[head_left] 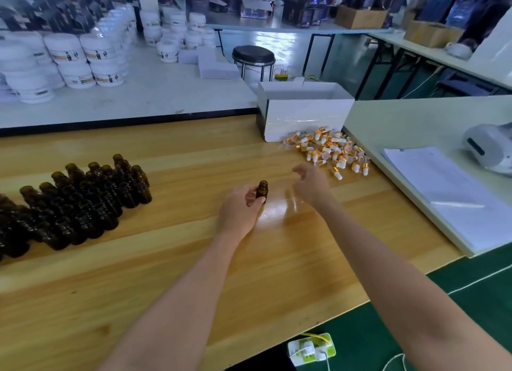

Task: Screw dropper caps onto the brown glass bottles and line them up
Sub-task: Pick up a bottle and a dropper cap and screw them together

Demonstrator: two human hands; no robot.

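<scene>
My left hand [241, 207] grips one uncapped brown glass bottle [262, 190] upright at the middle of the wooden table [166, 273]. A little to its right, my right hand [311, 185] hovers with loosely curled fingers and holds nothing. It sits between the bottle and a heap of gold-and-white dropper caps [329, 149] lying at the table's far right. Several uncapped brown bottles [77, 204] stand packed in rows at the left side of the table.
An open white cardboard box [304, 113] stands just behind the caps. A raised white shelf with a stack of papers [448, 193] and a white device [490, 146] borders the right. White jars [69, 60] fill the table behind. A power strip [311, 348] lies on the floor.
</scene>
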